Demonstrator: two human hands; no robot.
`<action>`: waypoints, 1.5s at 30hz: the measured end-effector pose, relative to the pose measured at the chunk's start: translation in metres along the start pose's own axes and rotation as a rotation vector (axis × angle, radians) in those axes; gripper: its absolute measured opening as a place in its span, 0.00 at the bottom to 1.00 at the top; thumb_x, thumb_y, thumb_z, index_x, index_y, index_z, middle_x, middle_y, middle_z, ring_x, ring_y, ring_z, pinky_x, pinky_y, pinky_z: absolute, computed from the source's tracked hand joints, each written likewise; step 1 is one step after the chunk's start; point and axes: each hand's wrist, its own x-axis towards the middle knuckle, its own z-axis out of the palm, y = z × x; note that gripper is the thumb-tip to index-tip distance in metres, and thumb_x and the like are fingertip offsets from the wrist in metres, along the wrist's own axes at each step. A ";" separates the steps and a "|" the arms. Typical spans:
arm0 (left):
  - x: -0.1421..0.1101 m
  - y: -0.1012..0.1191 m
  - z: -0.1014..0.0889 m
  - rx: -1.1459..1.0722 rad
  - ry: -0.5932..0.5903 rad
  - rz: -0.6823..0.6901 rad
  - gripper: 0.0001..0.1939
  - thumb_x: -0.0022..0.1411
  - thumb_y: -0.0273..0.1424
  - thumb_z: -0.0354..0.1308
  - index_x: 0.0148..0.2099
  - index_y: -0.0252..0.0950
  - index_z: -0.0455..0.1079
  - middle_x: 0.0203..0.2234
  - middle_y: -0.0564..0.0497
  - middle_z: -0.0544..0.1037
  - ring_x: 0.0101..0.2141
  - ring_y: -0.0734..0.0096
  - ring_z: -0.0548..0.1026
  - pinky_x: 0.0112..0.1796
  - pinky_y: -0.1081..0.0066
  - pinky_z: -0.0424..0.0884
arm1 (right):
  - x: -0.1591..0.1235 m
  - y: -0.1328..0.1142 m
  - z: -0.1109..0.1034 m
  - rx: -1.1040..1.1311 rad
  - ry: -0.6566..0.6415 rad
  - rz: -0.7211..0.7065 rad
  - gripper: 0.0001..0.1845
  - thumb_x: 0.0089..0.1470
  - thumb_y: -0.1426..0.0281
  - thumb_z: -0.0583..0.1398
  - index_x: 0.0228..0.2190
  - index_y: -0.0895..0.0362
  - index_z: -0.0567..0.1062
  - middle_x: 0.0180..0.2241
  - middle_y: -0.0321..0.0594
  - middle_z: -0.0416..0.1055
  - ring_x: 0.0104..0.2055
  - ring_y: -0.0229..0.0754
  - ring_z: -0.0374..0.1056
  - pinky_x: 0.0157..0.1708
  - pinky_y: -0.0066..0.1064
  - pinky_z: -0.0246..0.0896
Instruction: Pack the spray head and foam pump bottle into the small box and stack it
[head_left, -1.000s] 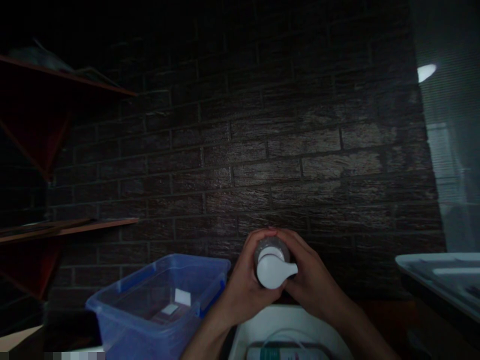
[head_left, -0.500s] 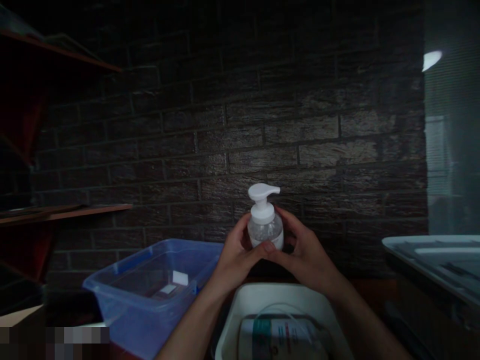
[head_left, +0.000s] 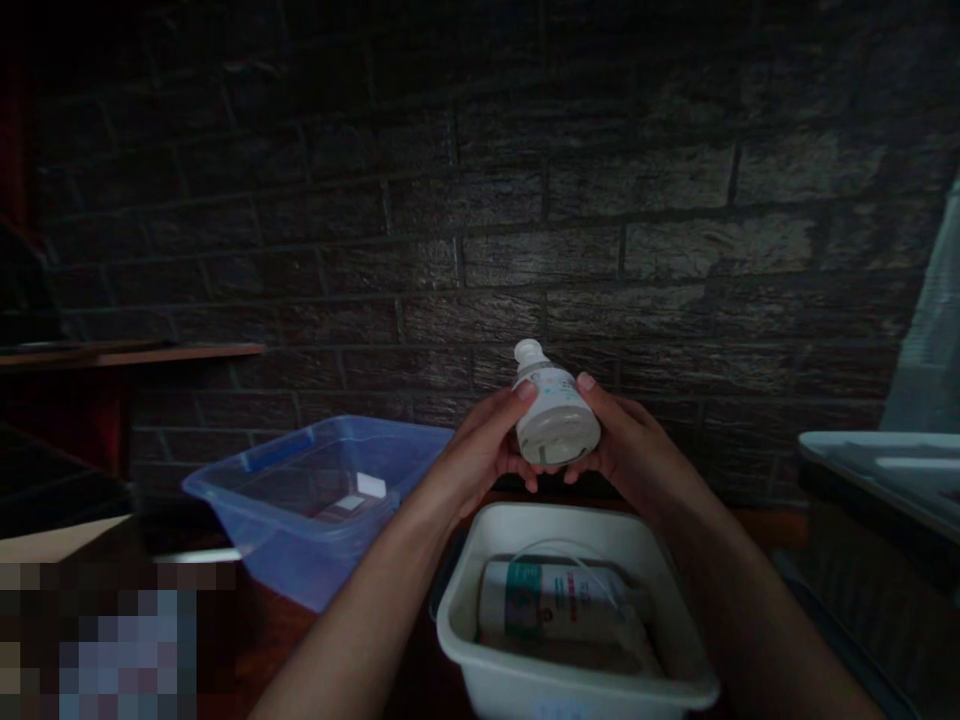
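Between both hands is a clear pump bottle [head_left: 556,432] with a white pump top and a white label. It is tilted away, so its base faces me and the pump points toward the wall. My left hand [head_left: 484,440] grips its left side, the thumb on the label. My right hand [head_left: 621,428] grips the right side, thumb along the edge and fingers beneath. Below the hands stands a white tub [head_left: 555,690]. In the tub lies a white bottle [head_left: 551,600] with a green band and printed label, beside a thin clear tube or loop.
A translucent blue plastic bin [head_left: 300,560] with small white pieces inside stands at left. A lidded box [head_left: 885,455] is at right. Wooden shelves [head_left: 135,355] jut from the left, and a dark brick wall [head_left: 480,200] rises behind.
The pump bottle has gone from upright to tipped away, showing its base. Both thumbs have moved apart to its sides. My view has dipped, bringing more of the tub into sight.
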 end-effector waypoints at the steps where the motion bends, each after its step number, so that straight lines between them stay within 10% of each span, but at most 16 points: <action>1: 0.000 0.000 0.000 0.004 0.007 -0.007 0.30 0.67 0.54 0.58 0.55 0.32 0.74 0.26 0.47 0.80 0.23 0.68 0.77 0.19 0.75 0.75 | 0.000 0.000 -0.001 0.005 0.001 0.010 0.27 0.63 0.49 0.63 0.42 0.62 0.82 0.29 0.46 0.81 0.24 0.42 0.76 0.21 0.29 0.75; 17: -0.002 0.004 0.005 0.228 0.159 0.176 0.24 0.66 0.50 0.62 0.53 0.35 0.73 0.41 0.46 0.79 0.36 0.65 0.78 0.23 0.76 0.75 | 0.000 0.004 0.004 -0.014 0.159 -0.049 0.24 0.56 0.52 0.70 0.44 0.57 0.79 0.40 0.43 0.81 0.39 0.47 0.80 0.35 0.38 0.84; 24: -0.002 0.001 0.006 0.189 -0.003 0.162 0.30 0.60 0.41 0.71 0.60 0.36 0.69 0.43 0.48 0.79 0.40 0.66 0.77 0.36 0.72 0.73 | 0.000 0.007 0.003 -0.264 0.224 -0.136 0.35 0.49 0.47 0.71 0.50 0.54 0.73 0.34 0.38 0.80 0.31 0.48 0.80 0.30 0.41 0.82; 33: -0.009 0.000 -0.014 0.470 0.057 0.238 0.25 0.63 0.33 0.61 0.60 0.36 0.63 0.48 0.47 0.74 0.50 0.60 0.72 0.49 0.65 0.68 | -0.038 -0.026 0.002 -0.913 0.379 -0.507 0.19 0.63 0.58 0.62 0.51 0.53 0.77 0.43 0.47 0.82 0.42 0.51 0.81 0.39 0.41 0.79; 37: -0.026 0.002 -0.023 0.615 -0.070 0.157 0.23 0.58 0.35 0.64 0.53 0.36 0.62 0.41 0.49 0.73 0.42 0.60 0.73 0.40 0.66 0.69 | -0.056 -0.045 0.006 -1.327 0.139 -0.666 0.36 0.56 0.71 0.65 0.65 0.52 0.67 0.65 0.48 0.68 0.68 0.57 0.63 0.65 0.52 0.63; 40: -0.040 0.006 -0.027 0.677 -0.257 0.078 0.24 0.57 0.35 0.65 0.54 0.36 0.63 0.43 0.49 0.75 0.42 0.60 0.74 0.40 0.66 0.71 | -0.056 -0.049 0.008 -1.546 -0.161 -0.485 0.50 0.48 0.72 0.70 0.70 0.53 0.62 0.71 0.48 0.61 0.75 0.64 0.46 0.72 0.62 0.41; 45: -0.056 0.003 -0.032 0.800 -0.478 -0.025 0.26 0.55 0.34 0.68 0.54 0.36 0.66 0.43 0.51 0.75 0.44 0.61 0.73 0.43 0.66 0.70 | -0.050 -0.037 0.009 -1.476 -0.546 -0.079 0.37 0.48 0.70 0.73 0.59 0.56 0.75 0.58 0.50 0.76 0.60 0.61 0.71 0.61 0.50 0.62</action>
